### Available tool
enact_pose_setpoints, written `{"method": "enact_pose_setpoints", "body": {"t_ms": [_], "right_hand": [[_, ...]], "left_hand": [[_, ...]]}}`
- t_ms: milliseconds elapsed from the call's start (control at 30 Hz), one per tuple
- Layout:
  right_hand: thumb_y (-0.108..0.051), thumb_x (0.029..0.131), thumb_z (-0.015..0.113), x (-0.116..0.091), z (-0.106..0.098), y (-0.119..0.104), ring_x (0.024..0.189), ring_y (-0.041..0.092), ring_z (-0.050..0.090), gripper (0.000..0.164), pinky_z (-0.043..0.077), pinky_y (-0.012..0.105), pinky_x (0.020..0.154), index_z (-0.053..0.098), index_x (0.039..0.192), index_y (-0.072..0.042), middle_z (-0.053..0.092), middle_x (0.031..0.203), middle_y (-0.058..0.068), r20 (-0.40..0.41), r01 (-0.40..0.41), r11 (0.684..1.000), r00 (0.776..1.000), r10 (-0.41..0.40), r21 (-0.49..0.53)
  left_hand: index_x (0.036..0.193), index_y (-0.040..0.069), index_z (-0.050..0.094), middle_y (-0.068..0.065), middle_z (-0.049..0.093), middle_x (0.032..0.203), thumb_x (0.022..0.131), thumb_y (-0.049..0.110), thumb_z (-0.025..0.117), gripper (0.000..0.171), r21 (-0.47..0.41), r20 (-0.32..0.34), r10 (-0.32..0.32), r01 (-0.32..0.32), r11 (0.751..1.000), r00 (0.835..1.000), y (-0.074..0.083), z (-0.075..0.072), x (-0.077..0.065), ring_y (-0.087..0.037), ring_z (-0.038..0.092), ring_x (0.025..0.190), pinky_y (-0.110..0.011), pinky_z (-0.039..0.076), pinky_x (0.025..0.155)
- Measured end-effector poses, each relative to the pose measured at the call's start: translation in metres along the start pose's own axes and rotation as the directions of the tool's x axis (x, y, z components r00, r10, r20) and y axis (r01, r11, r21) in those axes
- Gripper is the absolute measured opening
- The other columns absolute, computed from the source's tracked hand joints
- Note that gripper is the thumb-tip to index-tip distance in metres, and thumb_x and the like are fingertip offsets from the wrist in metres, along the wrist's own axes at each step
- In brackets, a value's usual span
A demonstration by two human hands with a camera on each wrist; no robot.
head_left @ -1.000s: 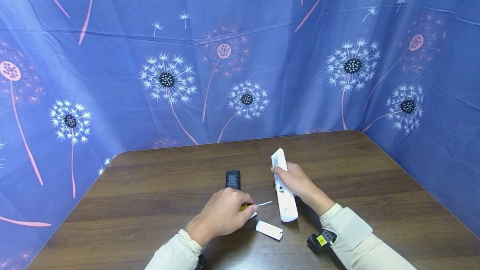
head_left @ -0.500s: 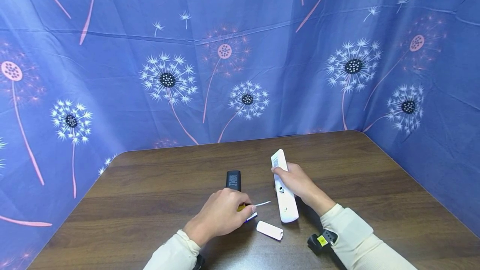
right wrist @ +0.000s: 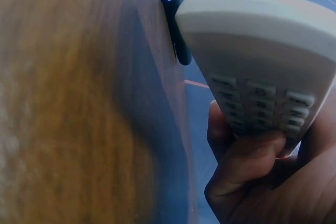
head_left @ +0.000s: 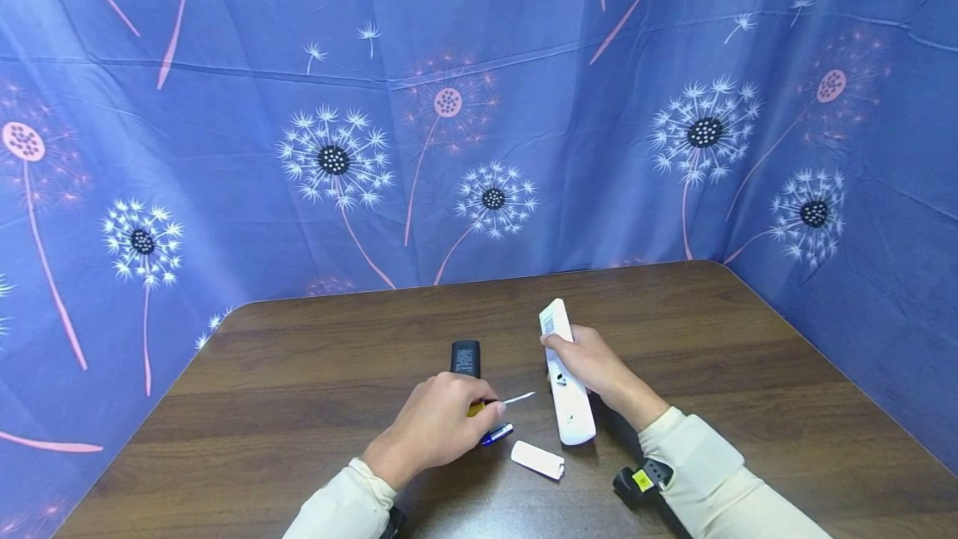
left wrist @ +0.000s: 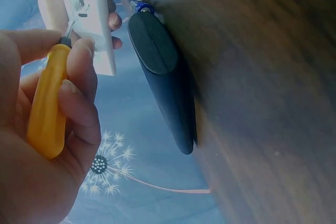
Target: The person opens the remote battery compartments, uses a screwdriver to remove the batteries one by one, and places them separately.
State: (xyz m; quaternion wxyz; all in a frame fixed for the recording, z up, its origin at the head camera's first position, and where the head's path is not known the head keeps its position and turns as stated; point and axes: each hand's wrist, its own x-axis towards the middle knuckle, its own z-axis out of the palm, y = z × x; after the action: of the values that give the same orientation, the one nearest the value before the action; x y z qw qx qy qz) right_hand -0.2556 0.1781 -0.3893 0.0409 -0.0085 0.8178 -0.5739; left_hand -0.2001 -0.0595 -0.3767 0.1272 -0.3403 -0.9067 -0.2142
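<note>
My left hand (head_left: 434, 420) grips a screwdriver (left wrist: 48, 106) by its yellow handle, thumb and fingers curled around it. The thin metal shaft points toward the remote, its tip a short way left of it in the head view. My right hand (head_left: 599, 366) holds a white remote control (head_left: 573, 412), back side up, thumb on the back and fingers under the keypad side. Its back shows a label and small dark openings. On the table, blue batteries (head_left: 497, 434) lie beside my left hand. A white battery cover (head_left: 537, 460) rests nearer the front.
Just beyond my left hand lies a black oblong device (head_left: 466, 358) with printed text, partly hidden by that hand. The brown wooden table (head_left: 314, 373) backs onto a blue dandelion-patterned curtain (head_left: 569, 148).
My left hand has drawn slightly left and away from me, moving the screwdriver tip farther from the remote. More of the blue batteries shows. My right hand and the remote stay almost still.
</note>
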Motion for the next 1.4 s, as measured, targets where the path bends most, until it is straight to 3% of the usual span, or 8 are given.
{"method": "enact_pose_setpoints", "body": {"t_ms": [467,867,1400], "right_hand": [[-0.026,0.099,0.054,-0.002,-0.001,0.0,0.071,0.026,0.067,0.053,0.055,0.037,0.058,0.047,0.136,0.012,0.065,0.094,0.022,0.01,0.0,1.0,1.0,0.0,-0.002],[-0.025,0.098,0.055,-0.001,0.001,0.0,0.071,0.028,0.067,0.052,0.055,0.038,0.059,0.049,0.135,0.012,0.065,0.095,0.023,0.017,-0.003,1.0,1.0,0.002,0.03],[-0.027,0.099,0.054,0.0,0.002,0.001,0.071,0.026,0.068,0.055,0.056,0.038,0.058,0.045,0.139,0.011,0.065,0.094,0.022,0.02,-0.022,1.0,1.0,0.022,0.009]], "left_hand": [[0.088,0.021,0.076,0.014,0.067,0.081,0.094,0.028,0.067,0.013,0.004,-0.052,0.011,-0.01,1.0,0.999,-0.005,0.002,-0.001,0.001,0.056,0.068,-0.025,0.046,0.059],[0.095,0.016,0.076,0.008,0.071,0.095,0.093,0.022,0.065,0.012,0.024,-0.098,0.001,0.001,1.0,0.995,-0.007,0.002,-0.003,-0.005,0.063,0.08,-0.03,0.052,0.068],[0.091,0.017,0.075,0.01,0.066,0.085,0.09,0.022,0.073,0.006,0.009,-0.146,-0.068,0.07,0.997,0.987,-0.019,-0.007,-0.006,-0.005,0.057,0.072,-0.027,0.049,0.066]]}}
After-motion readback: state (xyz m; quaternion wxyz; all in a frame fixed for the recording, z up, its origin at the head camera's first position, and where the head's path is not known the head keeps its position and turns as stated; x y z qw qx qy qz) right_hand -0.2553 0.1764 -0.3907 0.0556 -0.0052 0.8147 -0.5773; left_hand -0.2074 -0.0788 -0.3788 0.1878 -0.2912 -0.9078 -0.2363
